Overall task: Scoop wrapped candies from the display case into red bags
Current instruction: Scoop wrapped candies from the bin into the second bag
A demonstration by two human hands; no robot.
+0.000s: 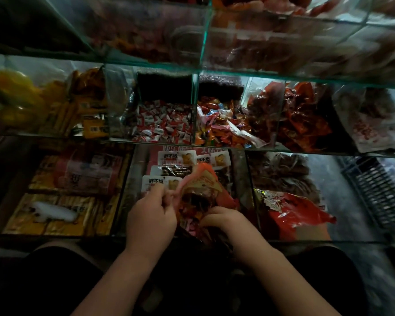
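A thin red plastic bag [203, 181] hangs open over the middle lower compartment of the glass display case [196, 106]. My left hand [151, 215] pinches its left rim. My right hand [221, 218] grips the bag's right lower edge, fingers curled at the mouth. Dark and pink wrapped candies show inside the bag. Red-and-white wrapped candies [164, 124] fill a compartment behind, and mixed orange and pink candies [219, 126] fill the one to its right.
White snack packets [164, 181] lie under the bag. Gold boxes [55, 213] sit lower left, crumpled red bags [299, 213] lower right. A blue plastic basket [379, 192] stands at far right. Glass dividers and an upper shelf [203, 71] enclose the compartments.
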